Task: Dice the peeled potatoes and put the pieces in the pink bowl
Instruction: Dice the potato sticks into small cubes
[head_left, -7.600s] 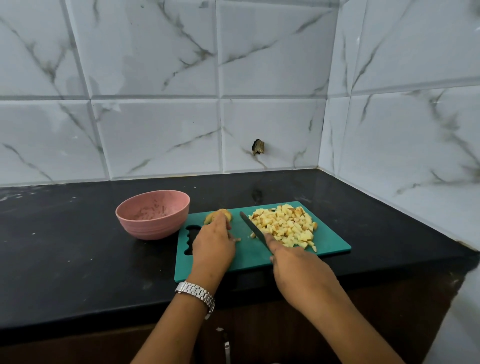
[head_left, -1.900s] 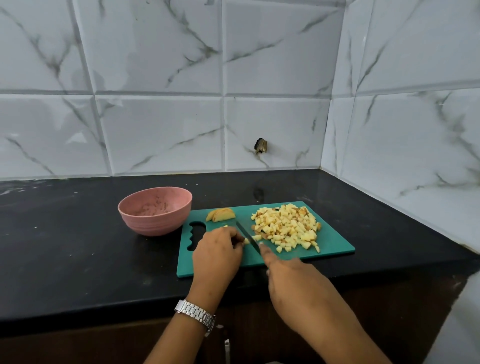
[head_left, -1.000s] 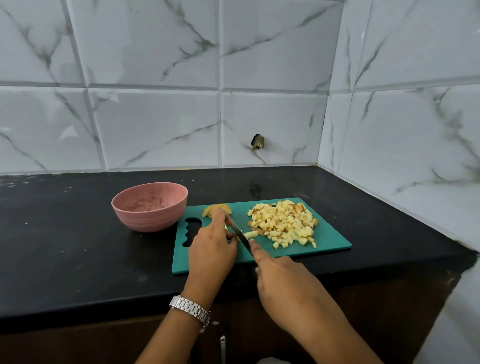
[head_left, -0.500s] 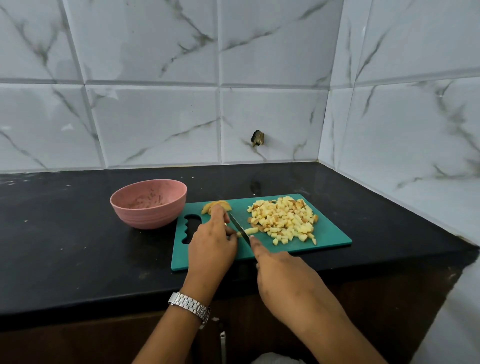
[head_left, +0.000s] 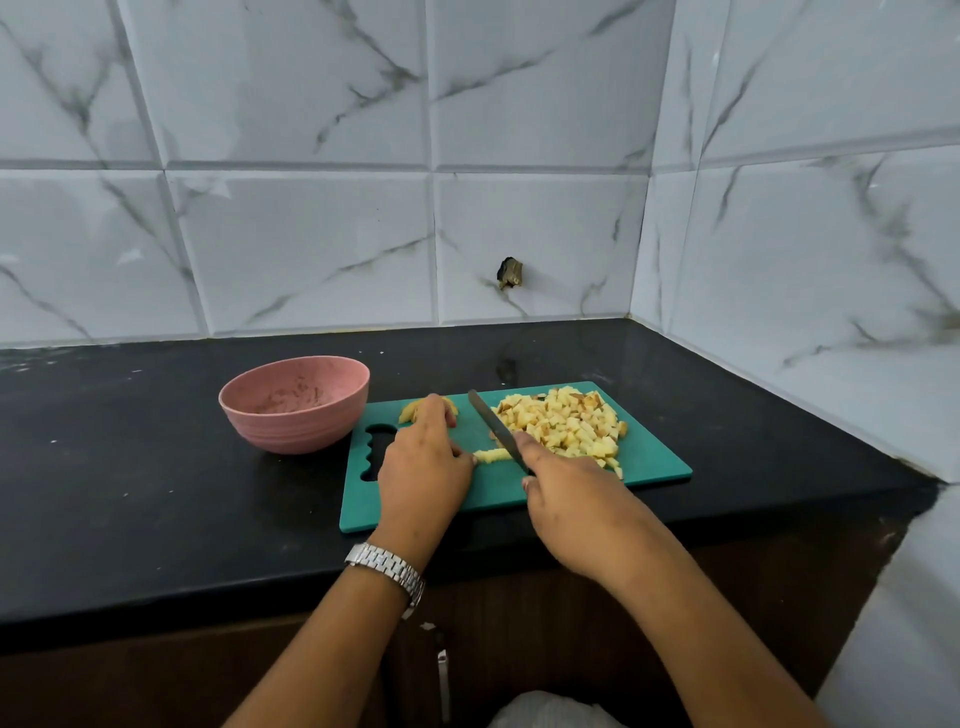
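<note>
A teal cutting board (head_left: 649, 462) lies on the black counter. A heap of diced potato (head_left: 566, 426) covers its right half. My left hand (head_left: 423, 467) holds down a thin potato strip (head_left: 493, 455) near the board's middle, fingers curled over it. My right hand (head_left: 566, 491) grips a dark knife (head_left: 493, 426) whose blade points away toward the back edge, beside the strip. Uncut potato slices (head_left: 410, 410) lie at the board's back left, partly hidden behind my left hand. The pink bowl (head_left: 294, 404) stands just left of the board, with only smears inside.
White marble-look tiled walls close the counter at the back and right. A small dark hole (head_left: 510, 273) marks the back wall. The counter's front edge runs below the board, with a brown cabinet under it.
The knife has lifted and its blade now points further back over the board. My left hand has slid toward me and holds a strip lying crosswise. The camera view shifted slightly.
</note>
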